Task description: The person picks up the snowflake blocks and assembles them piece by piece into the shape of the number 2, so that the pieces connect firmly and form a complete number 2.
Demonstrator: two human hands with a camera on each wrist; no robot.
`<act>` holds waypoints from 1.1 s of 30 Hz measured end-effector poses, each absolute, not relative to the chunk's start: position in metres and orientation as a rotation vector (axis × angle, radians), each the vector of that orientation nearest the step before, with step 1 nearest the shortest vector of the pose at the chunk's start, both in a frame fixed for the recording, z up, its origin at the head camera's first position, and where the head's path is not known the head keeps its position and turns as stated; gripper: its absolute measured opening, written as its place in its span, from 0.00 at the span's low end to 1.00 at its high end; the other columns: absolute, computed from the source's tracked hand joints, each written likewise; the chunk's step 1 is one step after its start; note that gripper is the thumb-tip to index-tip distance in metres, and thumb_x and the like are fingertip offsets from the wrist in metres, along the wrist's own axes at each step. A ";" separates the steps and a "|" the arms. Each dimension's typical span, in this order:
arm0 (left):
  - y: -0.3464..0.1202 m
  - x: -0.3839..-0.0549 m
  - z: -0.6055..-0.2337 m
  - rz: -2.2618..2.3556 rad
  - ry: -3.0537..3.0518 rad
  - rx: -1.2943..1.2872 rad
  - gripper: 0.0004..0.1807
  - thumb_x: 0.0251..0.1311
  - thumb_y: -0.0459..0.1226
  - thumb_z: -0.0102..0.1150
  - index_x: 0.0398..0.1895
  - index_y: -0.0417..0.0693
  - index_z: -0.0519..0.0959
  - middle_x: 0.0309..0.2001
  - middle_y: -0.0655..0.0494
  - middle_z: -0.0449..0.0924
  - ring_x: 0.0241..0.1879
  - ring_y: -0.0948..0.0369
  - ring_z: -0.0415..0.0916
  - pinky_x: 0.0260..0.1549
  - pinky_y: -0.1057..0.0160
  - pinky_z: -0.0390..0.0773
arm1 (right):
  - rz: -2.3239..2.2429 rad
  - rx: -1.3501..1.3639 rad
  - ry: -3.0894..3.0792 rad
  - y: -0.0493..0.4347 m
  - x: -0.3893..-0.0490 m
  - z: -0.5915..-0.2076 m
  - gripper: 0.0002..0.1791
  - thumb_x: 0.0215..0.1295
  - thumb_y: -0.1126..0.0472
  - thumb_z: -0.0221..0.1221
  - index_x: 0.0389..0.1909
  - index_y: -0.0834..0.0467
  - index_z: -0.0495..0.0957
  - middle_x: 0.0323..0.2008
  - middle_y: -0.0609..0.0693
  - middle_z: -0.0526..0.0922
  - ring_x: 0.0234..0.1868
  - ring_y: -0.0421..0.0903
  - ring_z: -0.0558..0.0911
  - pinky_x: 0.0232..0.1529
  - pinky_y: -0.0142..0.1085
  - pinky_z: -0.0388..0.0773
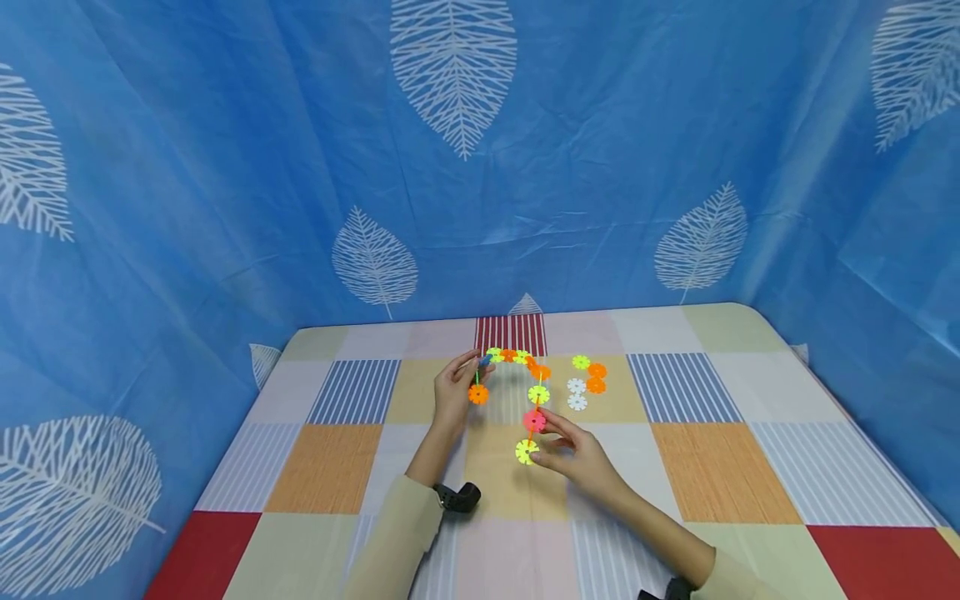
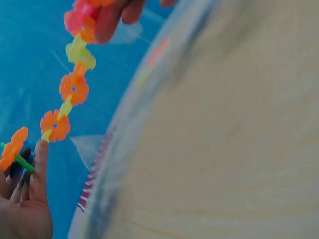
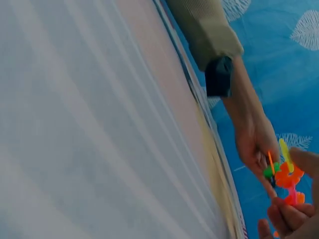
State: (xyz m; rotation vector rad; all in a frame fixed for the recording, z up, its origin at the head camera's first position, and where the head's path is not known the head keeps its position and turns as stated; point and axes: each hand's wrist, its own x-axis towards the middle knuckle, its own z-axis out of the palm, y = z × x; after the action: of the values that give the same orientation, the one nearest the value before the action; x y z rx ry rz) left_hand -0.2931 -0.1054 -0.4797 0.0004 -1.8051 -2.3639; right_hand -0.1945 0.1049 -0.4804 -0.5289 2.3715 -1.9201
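A chain of interlocking flower-shaped plastic discs (image 1: 538, 394) is held up in an arch above the table, mixing yellow, orange, pink, blue and green pieces. At its left end, my left hand (image 1: 451, 395) grips it near the blue disc (image 1: 485, 361), with an orange disc (image 1: 478, 394) hanging just beside the fingers. My right hand (image 1: 583, 457) pinches the lower right end, thumb at the yellow disc (image 1: 527, 452) and a fingertip by the pink disc (image 1: 535, 421). Left-hand fingers (image 2: 40, 164) partly hide the blue piece in the left wrist view.
To the right of the chain lie several loose discs, among them a yellow-green one (image 1: 581, 362), an orange one (image 1: 597, 371) and a white one (image 1: 577, 402). A patchwork cloth (image 1: 337, 467) covers the table. Blue leaf-print curtains (image 1: 525, 217) stand behind and at both sides.
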 end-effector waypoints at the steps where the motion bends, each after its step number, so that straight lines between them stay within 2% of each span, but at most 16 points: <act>1: -0.105 -0.296 -0.482 -2.321 -1.860 0.009 0.20 0.63 0.39 0.53 0.54 0.35 0.74 0.42 0.40 0.80 0.40 0.52 0.80 0.40 0.60 0.78 | -1.882 -0.519 2.398 0.103 -0.194 -0.482 0.39 0.52 0.64 0.67 0.65 0.63 0.62 0.52 0.60 0.75 0.51 0.59 0.74 0.51 0.51 0.70; 8: -0.102 -0.310 -0.500 -2.064 -2.128 0.079 0.15 0.63 0.40 0.54 0.49 0.44 0.79 0.41 0.48 0.82 0.38 0.58 0.81 0.34 0.66 0.79 | -1.723 -0.372 2.602 0.089 -0.198 -0.496 0.42 0.46 0.56 0.71 0.63 0.62 0.65 0.49 0.57 0.79 0.48 0.54 0.78 0.51 0.49 0.71; 10: -0.103 -0.311 -0.504 -1.951 -2.195 0.087 0.14 0.63 0.41 0.55 0.47 0.45 0.80 0.40 0.50 0.82 0.38 0.59 0.81 0.33 0.67 0.79 | -1.675 -0.357 2.673 0.087 -0.198 -0.499 0.43 0.44 0.54 0.72 0.62 0.62 0.66 0.49 0.56 0.79 0.50 0.53 0.77 0.53 0.49 0.69; 14: -0.104 -0.309 -0.509 -1.721 -2.290 0.104 0.12 0.62 0.42 0.56 0.45 0.48 0.81 0.40 0.52 0.83 0.39 0.59 0.80 0.33 0.63 0.79 | -1.565 -0.373 2.810 0.085 -0.197 -0.501 0.42 0.42 0.52 0.72 0.60 0.61 0.69 0.50 0.56 0.79 0.52 0.55 0.74 0.54 0.51 0.67; 18: -0.105 -0.308 -0.510 -1.503 -2.347 0.124 0.11 0.62 0.43 0.56 0.43 0.49 0.82 0.38 0.54 0.83 0.38 0.59 0.80 0.33 0.60 0.78 | -1.482 -0.392 2.885 0.084 -0.197 -0.501 0.40 0.43 0.53 0.72 0.59 0.61 0.71 0.49 0.59 0.78 0.49 0.55 0.74 0.51 0.51 0.69; 23: -0.108 -0.307 -0.511 -1.386 -2.329 0.124 0.10 0.61 0.41 0.57 0.40 0.47 0.83 0.35 0.53 0.83 0.35 0.58 0.80 0.32 0.59 0.79 | -1.434 -0.416 2.932 0.083 -0.199 -0.498 0.38 0.43 0.55 0.72 0.57 0.63 0.72 0.51 0.59 0.77 0.47 0.52 0.74 0.49 0.48 0.70; 28: -0.114 -0.298 -0.509 -1.415 -2.227 0.140 0.10 0.62 0.38 0.56 0.40 0.42 0.82 0.37 0.49 0.83 0.36 0.55 0.80 0.35 0.59 0.80 | -1.449 -0.386 2.942 0.092 -0.208 -0.492 0.39 0.44 0.53 0.71 0.57 0.66 0.71 0.46 0.57 0.80 0.41 0.50 0.73 0.40 0.43 0.71; 30: -0.116 -0.290 -0.507 -1.447 -2.159 0.134 0.09 0.61 0.36 0.56 0.40 0.40 0.81 0.38 0.47 0.82 0.36 0.53 0.80 0.36 0.59 0.79 | -1.462 -0.363 2.958 0.101 -0.218 -0.490 0.39 0.45 0.54 0.71 0.57 0.67 0.71 0.45 0.57 0.80 0.42 0.51 0.73 0.40 0.43 0.71; 33: -0.116 -0.273 -0.501 -1.499 -2.079 0.091 0.09 0.59 0.34 0.58 0.41 0.40 0.81 0.40 0.47 0.82 0.37 0.53 0.81 0.37 0.60 0.79 | -1.459 -0.339 3.025 0.119 -0.241 -0.487 0.35 0.46 0.56 0.70 0.56 0.67 0.72 0.48 0.61 0.78 0.45 0.56 0.72 0.46 0.48 0.69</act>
State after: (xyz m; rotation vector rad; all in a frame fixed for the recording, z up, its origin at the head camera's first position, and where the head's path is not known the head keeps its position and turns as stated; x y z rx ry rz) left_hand -0.2725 -0.1158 -0.5013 0.0912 -2.0793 -1.4986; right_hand -0.2410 0.1192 -0.4865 -0.3393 3.0250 -1.4588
